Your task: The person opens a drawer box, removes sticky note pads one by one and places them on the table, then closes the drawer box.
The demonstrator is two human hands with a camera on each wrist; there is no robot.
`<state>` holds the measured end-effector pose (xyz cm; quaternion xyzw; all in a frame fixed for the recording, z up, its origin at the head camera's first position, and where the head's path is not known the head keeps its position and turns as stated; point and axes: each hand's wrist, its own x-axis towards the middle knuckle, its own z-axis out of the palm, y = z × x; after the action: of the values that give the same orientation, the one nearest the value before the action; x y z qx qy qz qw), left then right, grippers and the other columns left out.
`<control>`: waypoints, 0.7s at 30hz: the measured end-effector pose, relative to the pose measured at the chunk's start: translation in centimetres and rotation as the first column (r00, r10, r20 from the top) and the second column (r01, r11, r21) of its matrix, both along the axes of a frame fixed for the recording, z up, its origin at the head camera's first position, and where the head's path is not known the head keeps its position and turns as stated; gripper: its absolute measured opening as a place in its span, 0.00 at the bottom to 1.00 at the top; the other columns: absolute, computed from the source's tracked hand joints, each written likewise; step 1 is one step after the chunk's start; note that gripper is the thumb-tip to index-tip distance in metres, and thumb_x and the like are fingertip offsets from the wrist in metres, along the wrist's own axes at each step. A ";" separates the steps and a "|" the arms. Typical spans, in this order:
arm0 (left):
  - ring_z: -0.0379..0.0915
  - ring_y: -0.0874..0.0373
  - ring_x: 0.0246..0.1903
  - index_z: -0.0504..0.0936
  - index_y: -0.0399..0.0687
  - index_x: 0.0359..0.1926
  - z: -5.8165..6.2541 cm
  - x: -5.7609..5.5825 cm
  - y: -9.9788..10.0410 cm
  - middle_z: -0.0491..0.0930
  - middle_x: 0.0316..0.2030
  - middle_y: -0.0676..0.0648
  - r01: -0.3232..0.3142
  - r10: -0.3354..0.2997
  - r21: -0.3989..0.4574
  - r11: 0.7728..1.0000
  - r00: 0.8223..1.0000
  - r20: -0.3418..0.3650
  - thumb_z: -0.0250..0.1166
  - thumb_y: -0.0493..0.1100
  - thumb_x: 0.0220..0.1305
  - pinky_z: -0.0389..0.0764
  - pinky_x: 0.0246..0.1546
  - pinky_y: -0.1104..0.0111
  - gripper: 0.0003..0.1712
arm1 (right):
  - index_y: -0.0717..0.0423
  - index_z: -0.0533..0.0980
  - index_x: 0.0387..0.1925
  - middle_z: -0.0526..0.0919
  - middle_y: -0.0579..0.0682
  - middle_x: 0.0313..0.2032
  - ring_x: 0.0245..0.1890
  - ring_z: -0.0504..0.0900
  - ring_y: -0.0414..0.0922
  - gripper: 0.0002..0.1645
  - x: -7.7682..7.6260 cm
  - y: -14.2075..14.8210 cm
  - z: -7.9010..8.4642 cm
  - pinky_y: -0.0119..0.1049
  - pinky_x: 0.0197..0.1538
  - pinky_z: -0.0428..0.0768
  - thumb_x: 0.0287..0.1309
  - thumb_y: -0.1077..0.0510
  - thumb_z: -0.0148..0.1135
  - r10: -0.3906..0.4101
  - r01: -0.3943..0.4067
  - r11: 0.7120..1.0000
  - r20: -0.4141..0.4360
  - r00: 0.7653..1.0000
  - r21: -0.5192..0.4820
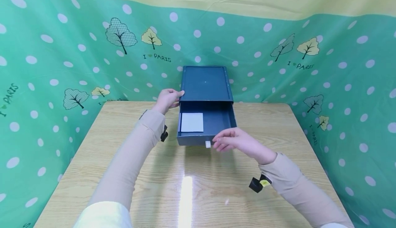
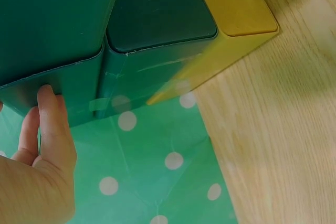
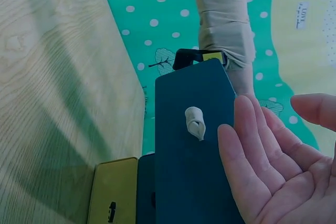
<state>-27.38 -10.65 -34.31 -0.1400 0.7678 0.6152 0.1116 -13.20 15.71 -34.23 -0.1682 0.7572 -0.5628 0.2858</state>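
A dark blue drawer cabinet stands at the back of the table, and its top drawer is pulled out toward me. A flat white square lies inside on the left. My left hand rests against the cabinet's left side, thumb at the top edge; its fingers look straight on the side panel in the left wrist view. Beside the drawer front's right end hovers my right hand, fingers relaxed with nothing in them. Its fingertips are close to the white pull tab on that front.
Under the top drawer are another dark unit and a yellow one at the bottom. The wooden table ends at a green dotted curtain behind and on both sides. Dark wrist mounts sit on both sleeves.
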 end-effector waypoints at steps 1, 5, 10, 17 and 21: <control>0.68 0.49 0.57 0.72 0.43 0.35 0.0 0.0 0.0 0.69 0.59 0.43 0.000 0.000 0.001 1.000 1.000 0.000 0.63 0.49 0.63 0.80 0.55 0.62 0.14 | 0.74 0.73 0.49 0.83 0.64 0.40 0.38 0.84 0.49 0.21 0.0 0.0 0.1 0.42 0.48 0.84 0.67 0.57 0.52 -0.001 0.001 1.000 -0.003 1.000 -0.005; 0.68 0.49 0.57 0.72 0.44 0.34 -0.1 -0.1 0.0 0.70 0.58 0.44 -0.001 0.001 0.003 1.000 1.000 -0.004 0.63 0.49 0.63 0.80 0.54 0.62 0.14 | 0.76 0.72 0.49 0.85 0.57 0.37 0.40 0.84 0.54 0.21 -0.2 0.0 0.7 0.44 0.49 0.84 0.67 0.58 0.52 -0.007 0.006 1.000 -0.023 1.000 -0.020; 0.68 0.49 0.58 0.71 0.44 0.33 -0.2 -0.1 -0.1 0.69 0.59 0.44 0.001 -0.001 -0.005 1.000 1.000 0.001 0.63 0.50 0.64 0.79 0.55 0.62 0.14 | 0.76 0.72 0.49 0.85 0.51 0.36 0.38 0.84 0.46 0.22 -0.7 -0.2 1.5 0.40 0.49 0.84 0.67 0.58 0.52 -0.031 0.030 0.999 -0.033 0.999 -0.017; 0.69 0.49 0.57 0.71 0.44 0.33 -0.1 -0.1 0.0 0.70 0.57 0.44 -0.005 0.005 -0.001 1.000 1.000 -0.005 0.63 0.49 0.64 0.80 0.55 0.62 0.14 | 0.73 0.74 0.47 0.84 0.49 0.33 0.36 0.84 0.45 0.18 -1.8 -0.7 2.4 0.39 0.48 0.84 0.66 0.60 0.52 -0.061 0.060 0.996 -0.017 0.998 -0.066; 0.68 0.49 0.57 0.72 0.44 0.33 -0.1 -0.1 0.0 0.70 0.57 0.44 -0.002 0.002 -0.003 1.000 1.000 -0.004 0.63 0.49 0.64 0.79 0.55 0.62 0.14 | 0.71 0.75 0.46 0.84 0.50 0.33 0.37 0.84 0.48 0.16 -2.5 -1.2 3.2 0.39 0.48 0.84 0.66 0.60 0.52 -0.090 0.089 0.994 -0.012 0.996 -0.061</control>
<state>-27.44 -10.61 -34.41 -0.1397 0.7688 0.6143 0.1094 -15.70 14.54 -31.07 -0.1468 0.7488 -0.5962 0.2495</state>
